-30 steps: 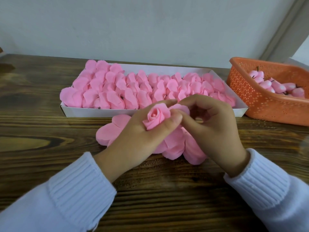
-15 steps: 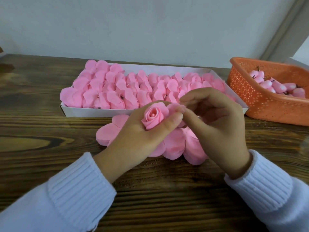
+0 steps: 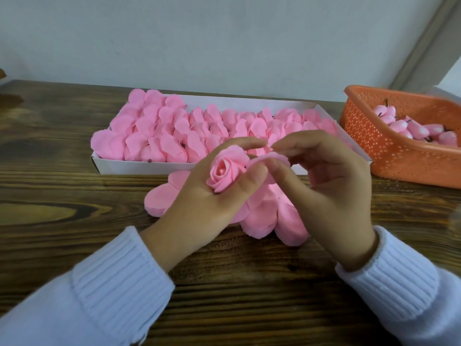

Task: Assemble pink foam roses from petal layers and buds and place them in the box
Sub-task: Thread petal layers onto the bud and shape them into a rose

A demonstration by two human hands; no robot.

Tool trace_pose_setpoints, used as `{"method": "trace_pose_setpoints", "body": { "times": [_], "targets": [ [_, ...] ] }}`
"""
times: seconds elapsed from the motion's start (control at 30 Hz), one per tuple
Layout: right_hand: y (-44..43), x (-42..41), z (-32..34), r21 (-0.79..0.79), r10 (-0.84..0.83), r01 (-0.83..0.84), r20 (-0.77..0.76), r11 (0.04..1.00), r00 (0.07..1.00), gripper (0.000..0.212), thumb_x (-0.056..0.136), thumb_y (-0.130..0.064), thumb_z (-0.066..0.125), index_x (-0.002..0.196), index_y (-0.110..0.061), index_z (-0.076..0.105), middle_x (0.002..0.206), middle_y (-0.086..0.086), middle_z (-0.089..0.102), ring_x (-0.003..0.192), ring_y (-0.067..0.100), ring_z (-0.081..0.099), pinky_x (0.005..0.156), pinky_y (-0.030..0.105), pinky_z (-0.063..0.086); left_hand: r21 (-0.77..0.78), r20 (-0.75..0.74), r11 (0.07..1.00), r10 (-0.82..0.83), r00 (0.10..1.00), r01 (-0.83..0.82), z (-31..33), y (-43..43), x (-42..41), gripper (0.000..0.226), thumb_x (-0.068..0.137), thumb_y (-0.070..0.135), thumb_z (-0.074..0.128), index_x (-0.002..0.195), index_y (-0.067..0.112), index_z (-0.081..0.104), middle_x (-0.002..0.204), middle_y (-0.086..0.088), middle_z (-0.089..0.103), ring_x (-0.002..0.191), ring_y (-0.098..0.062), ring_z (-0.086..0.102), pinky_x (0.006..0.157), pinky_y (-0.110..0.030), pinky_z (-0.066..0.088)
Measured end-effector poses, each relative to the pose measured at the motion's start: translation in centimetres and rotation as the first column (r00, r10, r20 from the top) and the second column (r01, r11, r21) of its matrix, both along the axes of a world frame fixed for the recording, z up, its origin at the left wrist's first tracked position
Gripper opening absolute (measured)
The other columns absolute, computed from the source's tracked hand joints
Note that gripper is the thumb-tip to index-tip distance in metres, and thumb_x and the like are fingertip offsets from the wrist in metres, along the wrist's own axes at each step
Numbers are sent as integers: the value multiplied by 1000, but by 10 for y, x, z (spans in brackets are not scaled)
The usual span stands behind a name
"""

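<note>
Pink foam in both hands. Gripping rose (image 3: 225, 172) in left hand (image 3: 209, 203), thumb and fingers round base, forefinger straighter, above petal pile (image 3: 264, 221) on table (image 3: 74, 196). Pinching outer petal (image 3: 270, 158) with right hand (image 3: 331, 186), thumb against forefinger, other fingers loosely curled. Behind: white box (image 3: 139, 167) packed with pink foam flowers. Far right: orange basket (image 3: 399, 156) holding buds (image 3: 424, 128).
</note>
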State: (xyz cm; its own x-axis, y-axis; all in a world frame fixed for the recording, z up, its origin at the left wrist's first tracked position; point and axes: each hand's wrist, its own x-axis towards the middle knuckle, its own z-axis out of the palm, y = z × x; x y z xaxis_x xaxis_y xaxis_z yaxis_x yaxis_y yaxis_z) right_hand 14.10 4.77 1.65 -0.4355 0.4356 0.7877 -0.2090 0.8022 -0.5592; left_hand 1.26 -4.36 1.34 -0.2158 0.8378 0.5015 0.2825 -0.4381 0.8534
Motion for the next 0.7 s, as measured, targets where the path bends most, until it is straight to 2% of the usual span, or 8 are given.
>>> {"method": "trace_pose_setpoints", "body": {
  "times": [0.13, 0.27, 0.37, 0.47, 0.53, 0.63, 0.7],
  "targets": [
    [-1, 0, 1, -11, -24, 23, -42, 1000, 999, 29, 82, -2, 68, 95, -28, 61, 89, -18, 66, 79, 14, 65, 72, 28, 53, 2, -99, 1000, -27, 995, 28, 0, -1, 2, 32, 79, 50, 61, 106, 38, 50, 101, 44, 57, 96, 21, 54, 78, 0, 39],
    [-1, 1, 1, -24, -25, 24, -46, 999, 999, 27, 83, -4, 68, 94, -27, 61, 87, -21, 66, 78, 10, 65, 72, 25, 52, 18, -129, 999, -29, 991, 32, -2, -1, 2, 27, 81, 39, 59, 106, 45, 49, 106, 46, 54, 102, 22, 51, 81, 2, 37],
    [0, 1, 0, -66, -44, 41, -46, 997, 998, 27, 83, -3, 69, 92, -28, 61, 84, -19, 66, 78, 10, 65, 72, 24, 52, 33, -156, 999, -21, 988, 26, -4, -1, 1, 27, 82, 38, 59, 106, 44, 49, 109, 48, 52, 104, 24, 49, 83, 3, 35],
    [1, 1, 0, -72, -69, 66, -40, 995, 997, 27, 83, -3, 69, 92, -27, 61, 84, -18, 66, 78, 7, 65, 72, 22, 52, 37, -168, 999, 15, 986, -9, -4, -1, 0, 29, 79, 56, 60, 104, 45, 48, 108, 52, 49, 104, 27, 46, 83, 5, 32],
    [0, 1, 1, -72, -76, 73, -42, 995, 996, 26, 83, -4, 69, 92, -27, 61, 85, -18, 66, 78, 7, 65, 71, 22, 51, 42, -181, 999, 29, 983, -22, -4, -2, 1, 28, 77, 59, 56, 102, 48, 49, 107, 54, 48, 103, 29, 45, 82, 7, 31],
    [-2, 2, 1, -13, -51, 51, -36, 999, 998, 25, 84, -6, 68, 91, -29, 62, 88, -21, 65, 78, 9, 65, 72, 25, 52, -2, -137, 1000, -23, 990, 23, -3, -1, 1, 27, 80, 43, 61, 102, 58, 54, 105, 46, 55, 102, 23, 51, 81, 3, 36],
    [-5, 2, 1, 41, -23, 24, -13, 999, 1000, 23, 85, -10, 67, 98, -28, 63, 92, -22, 64, 80, 8, 65, 74, 24, 51, -26, -82, 998, -58, 995, 56, -5, 0, 0, 26, 80, 39, 61, 104, 47, 57, 102, 36, 63, 100, 13, 58, 81, -3, 41]
  ]
}}
